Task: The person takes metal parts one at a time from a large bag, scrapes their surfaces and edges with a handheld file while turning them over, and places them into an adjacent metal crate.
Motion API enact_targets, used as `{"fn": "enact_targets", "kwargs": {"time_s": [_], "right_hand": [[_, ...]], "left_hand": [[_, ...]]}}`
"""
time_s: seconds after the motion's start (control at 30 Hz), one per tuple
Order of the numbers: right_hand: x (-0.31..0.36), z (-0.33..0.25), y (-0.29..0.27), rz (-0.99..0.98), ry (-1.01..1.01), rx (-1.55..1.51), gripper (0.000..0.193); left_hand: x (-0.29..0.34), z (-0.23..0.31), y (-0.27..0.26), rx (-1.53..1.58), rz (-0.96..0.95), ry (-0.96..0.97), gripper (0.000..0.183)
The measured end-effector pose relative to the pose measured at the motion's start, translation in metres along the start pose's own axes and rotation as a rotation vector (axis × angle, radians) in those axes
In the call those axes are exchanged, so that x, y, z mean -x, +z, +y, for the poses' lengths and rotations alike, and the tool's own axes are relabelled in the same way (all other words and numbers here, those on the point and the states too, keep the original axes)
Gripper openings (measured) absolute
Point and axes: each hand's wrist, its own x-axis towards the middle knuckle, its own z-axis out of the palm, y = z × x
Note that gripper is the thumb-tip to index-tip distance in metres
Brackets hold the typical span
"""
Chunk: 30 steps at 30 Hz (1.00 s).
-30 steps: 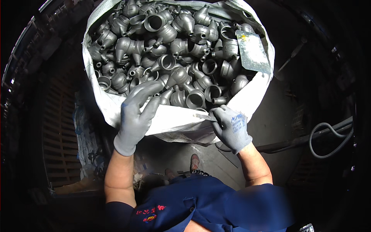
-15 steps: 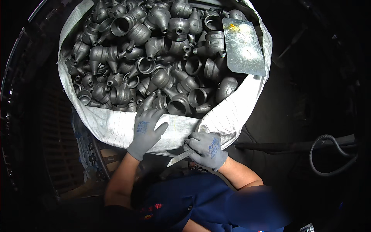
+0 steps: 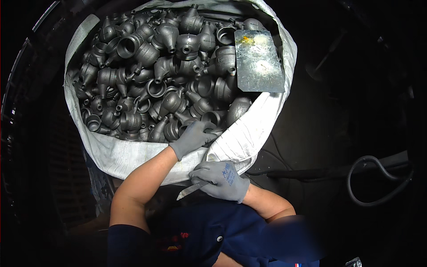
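My left hand, in a grey glove, reaches over the near edge of a white woven sack heaped with dark grey metal pipe fittings. Its fingers are apart and lie against fittings by the rim, with the fingertips partly hidden. Just outside the sack's near side, my right hand, gloved the same way, is closed around a flat grey metal file. The file's tapered end sticks out to the lower left. The fittings are rounded castings with wide round mouths and narrow necks.
A shiny rectangular metal plate with a yellow mark lies on the fittings at the sack's right. Further right, a corrugated grey hose loops near a dark bar. A slatted crate shows dimly at the left.
My left hand has moved right along the sack's rim and in over the fittings. My right hand keeps hold of the file. The whole view has shifted slightly.
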Motion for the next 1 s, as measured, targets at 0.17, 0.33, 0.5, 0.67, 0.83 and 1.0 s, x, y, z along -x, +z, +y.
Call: {"fn": "enact_targets", "kwargs": {"time_s": [0.17, 0.33, 0.5, 0.67, 0.83, 1.0], "right_hand": [[-0.001, 0.001, -0.002, 0.017, -0.019, -0.027, 0.022], [-0.004, -0.011, -0.01, 0.001, 0.033, -0.039, 0.023], [-0.006, -0.01, 0.006, 0.089, 0.088, -0.011, 0.025], [-0.021, -0.051, 0.022, 0.125, 0.194, -0.05, 0.031], [-0.066, -0.077, 0.071, 0.01, 0.472, -0.712, 0.049], [-0.118, -0.088, 0.133, -0.043, 0.595, -0.879, 0.05]], "left_hand": [[0.019, 0.039, -0.037, 0.208, 0.139, -0.14, 0.035], [0.047, 0.053, -0.079, 0.229, 0.281, -0.195, 0.033], [0.112, 0.062, -0.114, 0.462, 0.503, -0.182, 0.028], [0.199, 0.055, -0.154, 0.523, 0.904, -0.143, 0.024], [0.28, 0.025, -0.16, 0.665, 1.083, -0.084, 0.023], [0.35, -0.009, -0.134, 0.859, 1.214, -0.084, 0.022]]}}
